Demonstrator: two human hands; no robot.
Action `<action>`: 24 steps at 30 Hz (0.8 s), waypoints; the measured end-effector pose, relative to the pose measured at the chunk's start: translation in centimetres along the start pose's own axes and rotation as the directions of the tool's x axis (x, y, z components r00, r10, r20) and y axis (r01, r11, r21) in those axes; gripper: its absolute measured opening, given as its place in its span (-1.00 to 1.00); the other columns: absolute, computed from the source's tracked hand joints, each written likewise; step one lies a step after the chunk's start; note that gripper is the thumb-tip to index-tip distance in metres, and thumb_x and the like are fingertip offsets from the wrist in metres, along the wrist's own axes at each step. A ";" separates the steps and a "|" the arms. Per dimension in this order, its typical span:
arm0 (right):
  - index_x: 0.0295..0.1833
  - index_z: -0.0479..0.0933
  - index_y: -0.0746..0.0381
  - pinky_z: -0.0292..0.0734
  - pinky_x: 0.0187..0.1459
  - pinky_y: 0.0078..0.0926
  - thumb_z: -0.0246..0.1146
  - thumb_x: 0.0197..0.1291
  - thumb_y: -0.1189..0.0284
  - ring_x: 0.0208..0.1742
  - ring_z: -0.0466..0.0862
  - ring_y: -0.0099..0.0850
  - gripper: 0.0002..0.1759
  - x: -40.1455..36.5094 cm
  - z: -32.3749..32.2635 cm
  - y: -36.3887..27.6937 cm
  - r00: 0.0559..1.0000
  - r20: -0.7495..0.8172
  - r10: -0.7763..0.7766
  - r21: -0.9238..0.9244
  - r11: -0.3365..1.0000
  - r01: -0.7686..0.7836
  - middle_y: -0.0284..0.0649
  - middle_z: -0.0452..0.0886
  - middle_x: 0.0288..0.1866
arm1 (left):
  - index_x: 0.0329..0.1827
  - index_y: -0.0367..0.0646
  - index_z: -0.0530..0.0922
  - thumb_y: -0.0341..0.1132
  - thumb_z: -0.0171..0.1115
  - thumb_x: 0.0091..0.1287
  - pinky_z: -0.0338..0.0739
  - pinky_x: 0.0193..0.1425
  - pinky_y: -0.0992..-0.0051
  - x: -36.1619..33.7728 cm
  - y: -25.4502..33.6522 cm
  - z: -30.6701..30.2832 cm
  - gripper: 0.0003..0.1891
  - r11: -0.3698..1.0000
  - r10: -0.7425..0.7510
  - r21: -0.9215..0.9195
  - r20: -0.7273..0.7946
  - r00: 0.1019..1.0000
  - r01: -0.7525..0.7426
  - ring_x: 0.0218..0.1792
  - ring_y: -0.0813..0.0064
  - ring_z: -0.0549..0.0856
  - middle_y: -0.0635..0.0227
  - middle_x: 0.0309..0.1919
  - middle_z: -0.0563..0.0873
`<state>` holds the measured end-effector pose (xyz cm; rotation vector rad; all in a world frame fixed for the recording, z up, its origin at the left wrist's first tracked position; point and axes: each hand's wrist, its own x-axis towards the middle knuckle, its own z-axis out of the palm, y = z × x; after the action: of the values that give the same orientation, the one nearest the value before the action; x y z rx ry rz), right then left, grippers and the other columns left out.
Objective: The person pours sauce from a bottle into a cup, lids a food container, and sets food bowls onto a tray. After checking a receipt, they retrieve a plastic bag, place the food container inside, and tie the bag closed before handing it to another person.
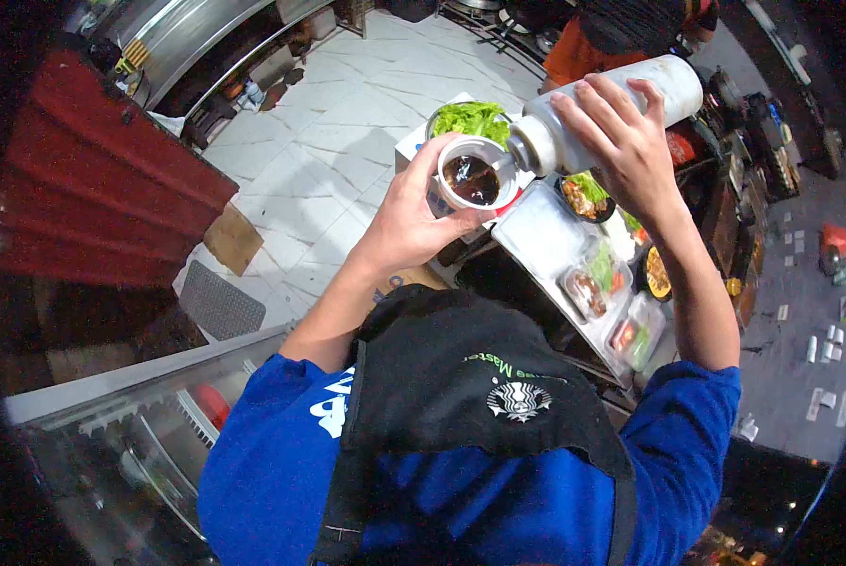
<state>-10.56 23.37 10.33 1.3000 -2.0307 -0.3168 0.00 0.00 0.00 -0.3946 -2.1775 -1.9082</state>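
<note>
My left hand (409, 217) is wrapped round a white cup (442, 193) that holds a dark liquid (472, 180). A large whitish bottle (654, 90) lies tilted in my right hand (621, 141), with its narrow tip at the cup's rim. Behind the cup sits a bowl of green lettuce (470, 120). Below the bottle a black bowl of food with lettuce (585, 196) stands beside a clear plastic container (543, 226). Nearer to me are clear boxes with food (588, 288) and salad (635, 335).
Another person (621, 38) in dark and orange clothing stands beyond the bottle. A glass-sided case (149, 453) is at the lower left, below a red curtain (93, 179). A grey mat (220, 302) lies on the pale tiled floor (324, 141). Another black bowl (657, 274) sits at the right.
</note>
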 end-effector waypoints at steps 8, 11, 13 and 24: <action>0.26 0.39 -0.09 0.23 0.17 0.06 0.13 0.16 0.35 0.20 0.48 -0.44 -0.51 -0.5 -0.5 0.7 0.999 0.010 -0.031 -0.027 0.999 0.031 -0.39 0.52 0.03 | 0.36 -0.29 0.21 -0.35 0.57 0.00 0.34 0.36 0.40 0.1 0.2 1.1 -0.12 0.999 -0.003 -0.035 -0.006 1.000 0.002 0.24 0.41 0.49 0.21 0.18 0.50; 0.26 0.39 -0.10 0.21 0.18 0.06 0.13 0.16 0.35 0.21 0.48 -0.44 -0.51 -0.5 -0.4 0.8 0.999 0.017 -0.036 -0.027 0.999 0.036 -0.40 0.52 0.04 | 0.36 -0.29 0.21 -0.35 0.57 -0.01 0.34 0.36 0.40 0.1 0.0 1.3 -0.12 0.999 0.012 -0.040 -0.015 1.000 -0.013 0.23 0.41 0.49 0.22 0.17 0.50; 0.27 0.38 -0.11 0.21 0.18 0.06 0.13 0.16 0.35 0.21 0.47 -0.44 -0.49 -0.5 -0.5 0.9 0.999 0.026 -0.036 -0.030 0.999 0.037 -0.40 0.52 0.05 | 0.37 -0.29 0.21 -0.36 0.57 -0.01 0.34 0.36 0.40 0.1 0.0 1.3 -0.12 0.999 0.019 -0.035 -0.016 1.000 -0.019 0.23 0.42 0.49 0.22 0.17 0.50; 0.30 0.36 -0.14 0.17 0.20 0.02 0.14 0.14 0.33 0.23 0.46 -0.46 -0.45 -1.5 -0.9 1.2 1.000 0.018 -0.026 -0.042 0.999 0.027 -0.39 0.51 0.08 | 0.36 -0.28 0.23 -0.37 0.56 0.01 0.34 0.35 0.42 0.3 -0.2 2.2 -0.14 0.996 0.027 -0.088 0.000 1.000 -0.027 0.21 0.43 0.50 0.24 0.16 0.51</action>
<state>-10.36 25.34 11.01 1.3031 -2.0120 -0.3820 -0.28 2.20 -0.39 -0.4386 -2.0829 -1.9944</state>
